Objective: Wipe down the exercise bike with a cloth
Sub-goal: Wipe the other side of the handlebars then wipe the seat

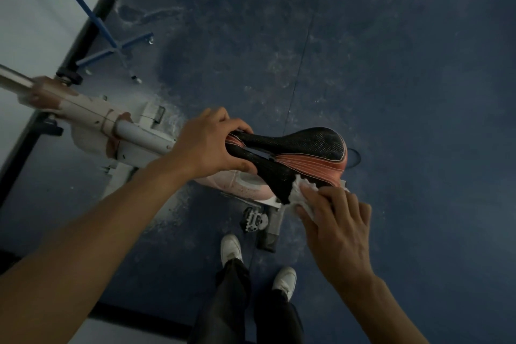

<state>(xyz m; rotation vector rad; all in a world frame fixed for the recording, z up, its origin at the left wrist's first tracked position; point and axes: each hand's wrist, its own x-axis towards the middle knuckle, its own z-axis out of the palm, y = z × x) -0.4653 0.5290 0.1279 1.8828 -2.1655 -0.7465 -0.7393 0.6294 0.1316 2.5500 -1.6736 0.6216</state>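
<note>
Exercise bike (134, 134) is being wiped at its saddle (296, 156), which sits at the middle of the view. The saddle nose is gripped by the left hand (206, 145) with curled fingers, and the white cloth (303, 193) is pressed against the near rear edge by the right hand (337, 220) with fingers nearly straight. Judging from this, only the saddle is being treated; the pale frame beyond the left grip looks dusty and probably remains. Below the cloth a pedal (255, 219) is seen, and a blue stand (111, 45) is far behind; nothing blocks the wiping.
</note>
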